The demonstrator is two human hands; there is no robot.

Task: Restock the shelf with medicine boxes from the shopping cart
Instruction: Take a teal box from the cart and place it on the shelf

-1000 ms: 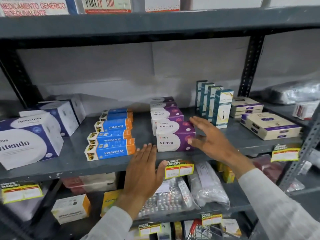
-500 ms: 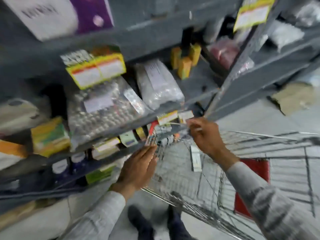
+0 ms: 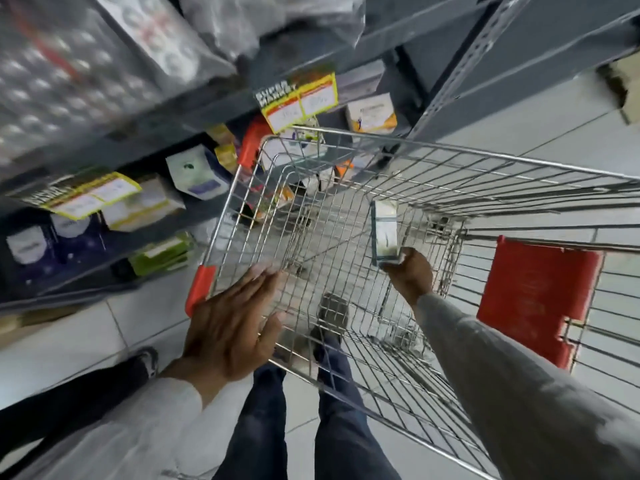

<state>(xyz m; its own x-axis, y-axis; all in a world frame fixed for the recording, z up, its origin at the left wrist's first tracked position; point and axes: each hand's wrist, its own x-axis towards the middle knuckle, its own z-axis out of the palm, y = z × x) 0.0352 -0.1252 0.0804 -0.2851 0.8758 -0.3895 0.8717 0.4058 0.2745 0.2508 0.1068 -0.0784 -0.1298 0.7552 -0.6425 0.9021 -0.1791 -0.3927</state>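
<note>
I look straight down into a wire shopping cart (image 3: 346, 216) beside the grey shelf (image 3: 207, 109). My right hand (image 3: 410, 271) reaches into the basket and grips the near end of a narrow white and teal medicine box (image 3: 383, 230), which stands on end inside the cart. My left hand (image 3: 232, 323) hovers flat over the cart's near left corner with fingers spread and nothing in it. The rest of the basket floor shows only wire.
Lower shelf levels at left hold assorted boxes (image 3: 197, 173) and yellow price tags (image 3: 298, 100). The cart's red child seat flap (image 3: 533, 299) is at right. My legs and shoes (image 3: 332, 313) stand under the cart on a pale tiled floor.
My view has tilted down from the shelf to the cart. My right hand went into the basket and closed on the medicine box. My left hand moved to the cart's rim.
</note>
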